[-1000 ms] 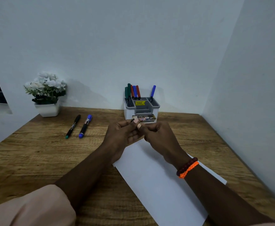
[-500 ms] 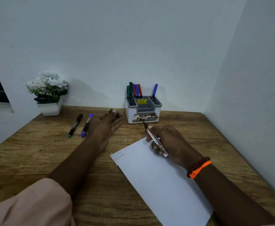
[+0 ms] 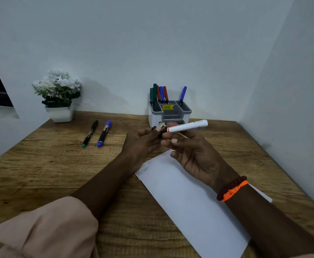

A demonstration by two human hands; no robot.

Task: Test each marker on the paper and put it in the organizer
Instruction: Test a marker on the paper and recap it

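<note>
Markers: one (image 3: 187, 126) in hands, two (image 3: 96, 133) on desk, six (image 3: 159, 94) in organizer (image 3: 171, 116).

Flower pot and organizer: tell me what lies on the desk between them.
Head view: between the flower pot and the organizer lie two markers, one black marker with a green end and one blue marker, side by side on bare wood.

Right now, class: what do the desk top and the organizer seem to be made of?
Desk top: wood or wood-look laminate, matt; brown grain streaks show. Organizer: apparently moulded plastic, smooth; white shell, grey compartments, uniform colour.
</note>
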